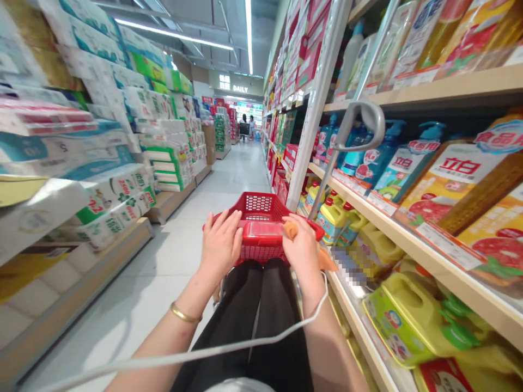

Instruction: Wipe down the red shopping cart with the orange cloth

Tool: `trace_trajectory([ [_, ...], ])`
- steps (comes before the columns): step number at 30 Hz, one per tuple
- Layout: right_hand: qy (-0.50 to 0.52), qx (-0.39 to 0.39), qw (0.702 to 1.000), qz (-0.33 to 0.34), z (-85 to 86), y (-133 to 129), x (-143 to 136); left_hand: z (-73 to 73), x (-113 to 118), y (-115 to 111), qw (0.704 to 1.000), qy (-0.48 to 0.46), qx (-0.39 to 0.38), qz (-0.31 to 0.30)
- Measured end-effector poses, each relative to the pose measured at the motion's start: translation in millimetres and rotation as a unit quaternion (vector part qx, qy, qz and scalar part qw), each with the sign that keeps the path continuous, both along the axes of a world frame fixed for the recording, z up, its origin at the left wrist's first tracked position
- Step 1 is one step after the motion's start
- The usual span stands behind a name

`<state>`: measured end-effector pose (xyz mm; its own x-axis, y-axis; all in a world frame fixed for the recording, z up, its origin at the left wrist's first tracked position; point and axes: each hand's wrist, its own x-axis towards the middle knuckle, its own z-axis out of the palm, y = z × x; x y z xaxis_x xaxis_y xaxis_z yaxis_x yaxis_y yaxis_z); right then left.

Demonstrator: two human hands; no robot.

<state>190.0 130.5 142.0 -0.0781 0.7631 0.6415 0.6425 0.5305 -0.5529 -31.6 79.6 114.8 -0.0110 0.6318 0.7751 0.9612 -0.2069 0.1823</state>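
A red shopping cart (260, 203) with a mesh basket stands right in front of my legs, its handle bar (262, 233) running across the middle. My left hand (222, 239) lies over the left end of the bar, its fingers pointing forward and bent over the edge. At the bar's right end, my right hand (300, 244) is wrapped round it, together with an orange-brown thing (290, 230) that shows between thumb and fingers; its tail hangs below the hand. A white cable (229, 348) runs across my lap to the right wrist.
Shelves (449, 228) of detergent bottles stand close on the right, with a grey hook-like handle (362, 126) on a pole beside them. Stacked paper packs (110, 212) line the left. The floor aisle (232, 169) leads forward to two distant people (247, 126).
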Motion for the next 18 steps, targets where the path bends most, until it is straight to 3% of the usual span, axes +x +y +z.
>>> trace_trajectory([
  [4, -0.072, 0.03, 0.987, 0.142, 5.2, -24, -44, 1.5, -9, -5, 0.997, -0.066, -0.006, -0.037],
  [6, -0.094, 0.04, 0.983, 0.152, 4.3, -24, -43, 4.3, -17, -4, 0.996, -0.079, 0.001, -0.033],
  [8, -0.08, 0.054, 0.993, 0.068, -1.6, -15, -25, 6.5, -24, 1, 0.998, -0.057, 0.002, 0.016],
  [11, -0.02, 0.04, 0.992, -0.118, -10.6, 5, 8, 5.9, -28, 11, 0.998, -0.031, -0.021, 0.048],
  [13, -0.013, 0.02, 0.989, -0.145, -12.9, 9, 10, 4.1, -28, 15, 0.998, -0.026, -0.029, 0.045],
  [18, -0.111, 0.032, 0.991, 0.067, -7.8, -20, -52, 0.3, -25, 13, 0.998, -0.027, -0.023, 0.051],
])
